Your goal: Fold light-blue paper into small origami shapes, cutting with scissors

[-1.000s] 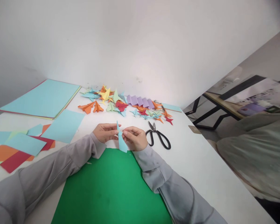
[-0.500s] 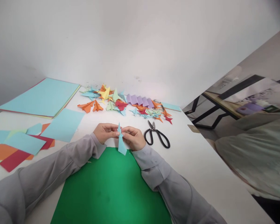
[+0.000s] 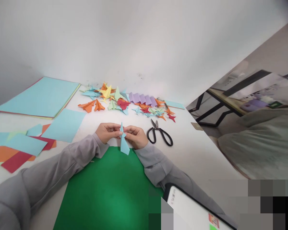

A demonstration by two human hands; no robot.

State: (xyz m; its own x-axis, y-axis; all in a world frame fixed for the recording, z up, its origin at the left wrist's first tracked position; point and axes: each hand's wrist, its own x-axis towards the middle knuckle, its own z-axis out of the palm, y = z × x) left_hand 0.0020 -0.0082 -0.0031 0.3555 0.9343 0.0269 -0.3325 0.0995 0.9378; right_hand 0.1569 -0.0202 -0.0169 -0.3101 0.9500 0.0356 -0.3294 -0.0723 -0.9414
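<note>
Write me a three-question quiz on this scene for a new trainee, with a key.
1. True or false: the left hand and the right hand both hold the folded light blue paper.

2. What colour is the large sheet just below the hands in the picture?
A. Red
B. Green
C. Purple

3. Fill in: the black-handled scissors lie to the ____ of both hands.

Key: 1. True; 2. B; 3. right

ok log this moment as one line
left hand: pinching folded light-blue paper; right hand: pinching same paper; black-handled metal scissors: blades apart, on white table
</note>
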